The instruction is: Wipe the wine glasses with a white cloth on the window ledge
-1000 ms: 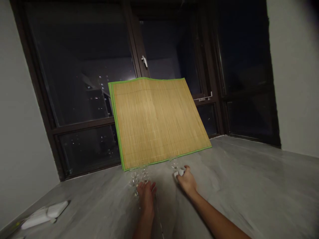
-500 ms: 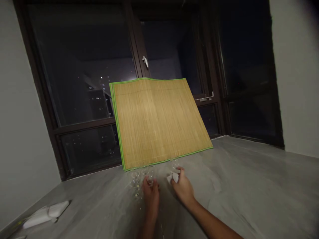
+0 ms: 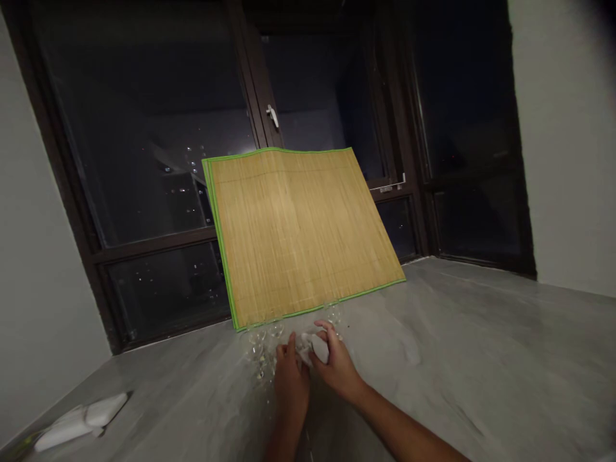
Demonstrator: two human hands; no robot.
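My left hand [image 3: 291,378] is closed around a small clear glass, which the hand and the tissue largely hide. In my right hand [image 3: 339,367] is a crumpled white tissue [image 3: 318,348], pinched between thumb and fingers and pressed against the glass. The two hands meet low in the middle of the view. Several clear stemmed glasses [image 3: 256,350] stand just left of my left hand, overlapping one another. Another clear glass [image 3: 333,312] stands behind my right hand, near the mat's lower edge.
A folded bamboo mat [image 3: 303,231] with green edging leans against the dark-framed window [image 3: 144,247]. At the lower left, a white wrapped bundle [image 3: 81,422] lies on the grey marbled surface [image 3: 462,346]. Pale walls [image 3: 568,160] stand on both sides.
My right hand has moved left with the tissue, from beside the left hand onto the glass there. The whole view has shifted slightly.
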